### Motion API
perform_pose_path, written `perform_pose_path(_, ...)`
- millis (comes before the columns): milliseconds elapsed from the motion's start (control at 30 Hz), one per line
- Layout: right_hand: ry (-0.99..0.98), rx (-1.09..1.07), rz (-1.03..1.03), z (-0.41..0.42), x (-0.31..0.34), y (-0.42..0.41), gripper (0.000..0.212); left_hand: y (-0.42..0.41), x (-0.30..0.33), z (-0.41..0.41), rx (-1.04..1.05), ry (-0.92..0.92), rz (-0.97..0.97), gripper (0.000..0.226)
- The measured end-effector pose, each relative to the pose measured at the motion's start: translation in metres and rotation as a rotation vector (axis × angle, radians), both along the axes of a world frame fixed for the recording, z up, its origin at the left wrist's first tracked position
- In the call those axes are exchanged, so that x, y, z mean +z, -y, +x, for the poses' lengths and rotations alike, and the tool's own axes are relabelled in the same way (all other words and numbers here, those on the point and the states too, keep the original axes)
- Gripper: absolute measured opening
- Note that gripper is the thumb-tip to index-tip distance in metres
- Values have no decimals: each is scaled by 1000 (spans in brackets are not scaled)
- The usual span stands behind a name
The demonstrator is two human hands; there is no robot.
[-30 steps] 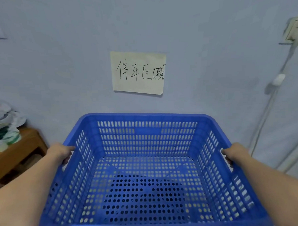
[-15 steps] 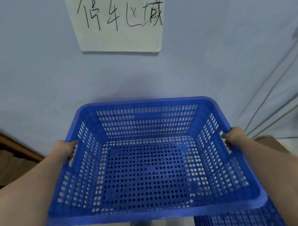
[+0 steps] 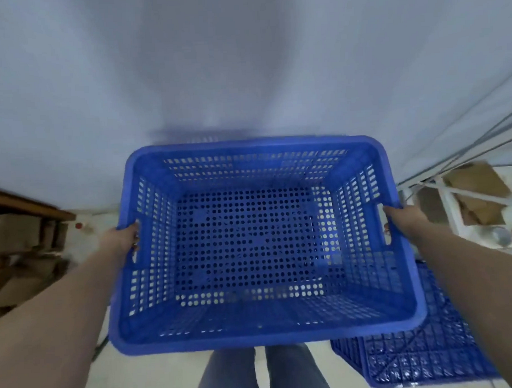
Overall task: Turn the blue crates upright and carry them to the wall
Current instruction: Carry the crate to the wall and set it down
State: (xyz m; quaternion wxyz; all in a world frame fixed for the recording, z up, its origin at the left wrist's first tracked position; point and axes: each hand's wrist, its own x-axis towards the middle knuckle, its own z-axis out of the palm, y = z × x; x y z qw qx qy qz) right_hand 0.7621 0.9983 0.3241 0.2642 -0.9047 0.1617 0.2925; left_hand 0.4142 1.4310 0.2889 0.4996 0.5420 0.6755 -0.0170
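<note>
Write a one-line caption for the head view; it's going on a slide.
Both hands, left and right, hold an upright blue crate by its side handles near the wall.

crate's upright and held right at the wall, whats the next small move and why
Probably lower the blue crate straight down to the floor by the wall. It is already upright, open side up, with the left hand and right hand each holding a side handle, and the wall is right in front. A second crate lies on the floor at lower right, so keep clear of it.
</note>
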Motion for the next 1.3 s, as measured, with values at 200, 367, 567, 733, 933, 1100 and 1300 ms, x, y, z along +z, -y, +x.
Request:
perform_pose_path(200, -54, -44, 35, 4, -48, -2, 39, 12, -40, 3, -82, -97, 7, 43)
perform_pose_path(367, -123, -33, 28, 8, -82, 3, 39, 17, -71, 3, -77, -162, -19, 47)
perform_pose_path(567, -158, -65, 56, 19, -106, -11, 36, 3, -90, 7, -70, -175, -17, 51)
perform_pose_path(733, -151, -44, 70, 28, -118, -34, 39, -14, -103, 13, -65, -173, -5, 57)
perform_pose_path(933, -38, -44, 106, 35, -123, -54, 38, -31, -112, 23, -7, -101, -12, 64)
perform_pose_path(1100, -21, -78, 123, 43, -119, -59, 36, -36, -113, 27, -11, -46, 13, 56)
perform_pose_path(1300, -33, -91, 119, 38, -121, -56, 34, -34, -109, 25, 6, -41, 93, 48)
